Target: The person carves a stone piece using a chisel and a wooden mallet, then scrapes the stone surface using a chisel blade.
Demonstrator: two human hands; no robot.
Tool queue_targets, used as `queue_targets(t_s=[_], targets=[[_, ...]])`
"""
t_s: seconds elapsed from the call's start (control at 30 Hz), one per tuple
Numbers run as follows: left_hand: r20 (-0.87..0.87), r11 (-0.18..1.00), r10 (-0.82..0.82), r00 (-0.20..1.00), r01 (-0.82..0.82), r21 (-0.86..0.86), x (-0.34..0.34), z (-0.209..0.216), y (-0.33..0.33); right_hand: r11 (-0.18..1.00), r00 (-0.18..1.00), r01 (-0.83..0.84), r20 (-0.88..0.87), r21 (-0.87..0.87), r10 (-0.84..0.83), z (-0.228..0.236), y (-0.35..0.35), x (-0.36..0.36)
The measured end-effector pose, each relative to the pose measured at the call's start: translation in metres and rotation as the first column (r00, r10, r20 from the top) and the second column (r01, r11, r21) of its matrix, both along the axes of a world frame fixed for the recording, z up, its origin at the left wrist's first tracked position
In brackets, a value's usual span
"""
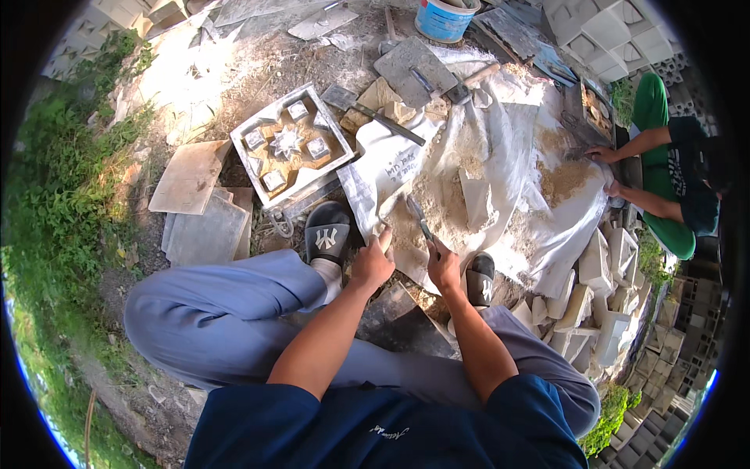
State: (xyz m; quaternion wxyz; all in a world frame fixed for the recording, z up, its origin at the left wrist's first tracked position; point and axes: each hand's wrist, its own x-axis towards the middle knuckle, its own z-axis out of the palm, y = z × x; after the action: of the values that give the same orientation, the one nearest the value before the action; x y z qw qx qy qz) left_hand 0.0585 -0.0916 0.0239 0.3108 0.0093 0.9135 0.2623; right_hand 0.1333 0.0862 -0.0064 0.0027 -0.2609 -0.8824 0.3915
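My right hand is closed around the handle of a small trowel, whose blade points away over sandy powder on a white woven sack sheet. Closed at the sheet's near left edge, my left hand appears to pinch the fabric; the fingertips are partly hidden. Beyond it, a square, light-rimmed mould lies tilted, with a star-shaped piece and several raised blocks inside, sand between them. A hammer-like tool with a long dark handle rests beside the mould.
Flat slabs are stacked at left. A blue bucket, a flat metal float and a mallet lie at the far side. Pale cast blocks pile up at right. A co-worker's hand works by the sheet's right side.
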Motion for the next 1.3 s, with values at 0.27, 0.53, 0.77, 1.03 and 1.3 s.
queue_targets(t_s=[0.27, 0.53, 0.77, 1.03, 1.3], targets=[[-0.146, 0.997, -0.065, 0.987, 0.07, 0.033, 0.005, -0.018, -0.002, 0.998, 0.999, 0.026, -0.041, 0.053, -0.024, 0.0, 0.003, -0.006], [-0.036, 0.999, -0.047, 0.998, 0.047, 0.001, -0.006, -0.006, 0.002, 0.996, 0.992, 0.076, -0.095, -0.045, -0.08, 0.022, 0.0, -0.026], [-0.107, 0.991, -0.117, 0.987, 0.123, 0.048, -0.007, -0.003, 0.014, 0.998, 0.999, -0.021, 0.027, 0.056, 0.019, -0.012, 0.016, -0.007], [-0.042, 0.999, -0.035, 0.999, 0.034, -0.018, -0.004, -0.012, 0.002, 0.998, 0.975, 0.066, -0.211, -0.007, -0.066, 0.021, -0.001, -0.028], [0.043, 0.999, 0.035, 0.998, -0.034, -0.009, -0.007, -0.013, 0.003, 0.998, 0.999, -0.037, 0.003, 0.059, 0.036, -0.004, 0.005, -0.014]])
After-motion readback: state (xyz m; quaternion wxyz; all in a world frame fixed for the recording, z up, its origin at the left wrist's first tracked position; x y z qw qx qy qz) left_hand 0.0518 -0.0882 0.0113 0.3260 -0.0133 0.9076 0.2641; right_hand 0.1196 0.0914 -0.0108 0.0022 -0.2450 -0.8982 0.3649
